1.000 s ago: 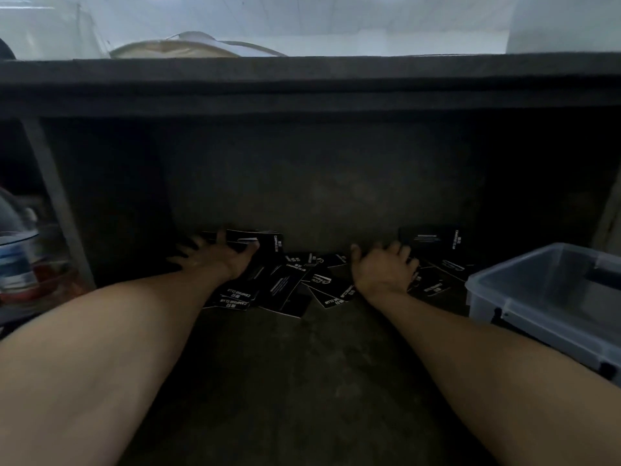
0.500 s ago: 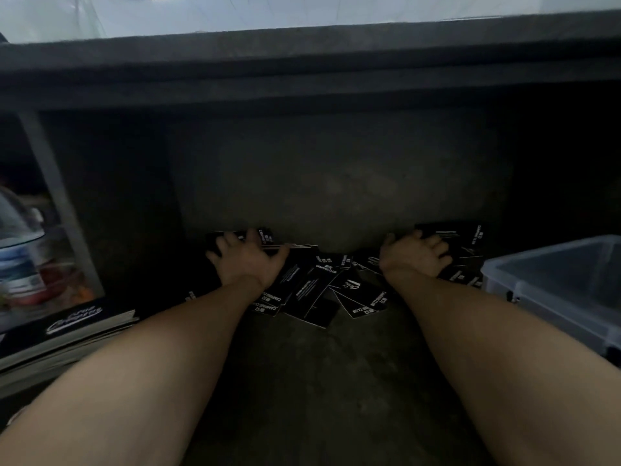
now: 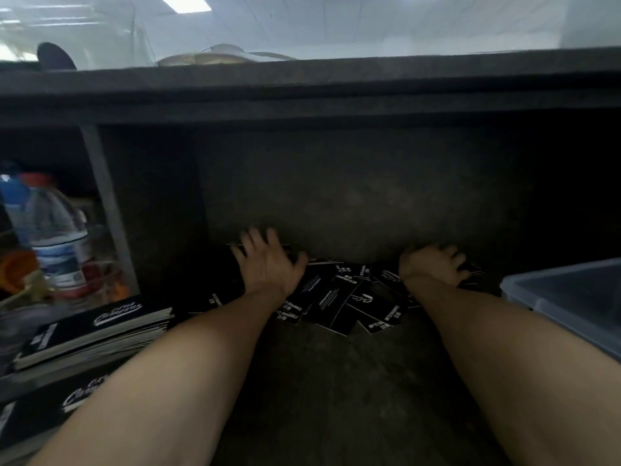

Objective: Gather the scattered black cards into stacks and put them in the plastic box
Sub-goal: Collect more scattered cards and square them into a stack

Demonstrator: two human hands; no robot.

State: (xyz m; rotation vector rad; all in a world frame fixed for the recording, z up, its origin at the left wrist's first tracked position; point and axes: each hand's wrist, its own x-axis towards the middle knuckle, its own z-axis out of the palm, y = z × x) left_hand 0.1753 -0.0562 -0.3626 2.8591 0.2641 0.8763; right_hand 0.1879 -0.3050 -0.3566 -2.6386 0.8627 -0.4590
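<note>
Both bare forearms are reaching forward across the dark grey matte surface, into the recess under the dark overhanging ledge.

The scattered black rectangular cards with white print are lying in a loose, overlapping pile on that surface at the foot of the back wall, running between the two hands.

The left hand is resting palm down on the left end of the pile. Its fingers are straight and spread wide, and the thumb is angling right toward the cards.

The right hand is resting palm down on the right end, with its fingers splayed over the cards there. The view is too dark and foreshortened to tell whether it is pinching any card.

The translucent blue-grey plastic box is sitting at the right edge, just beside the right forearm and apart from the pile. Its inside is too dim to read.

On the left, a stack of black booklets with white script lettering is lying flat. Behind it, a clear plastic water bottle with a white label is standing upright.
</note>
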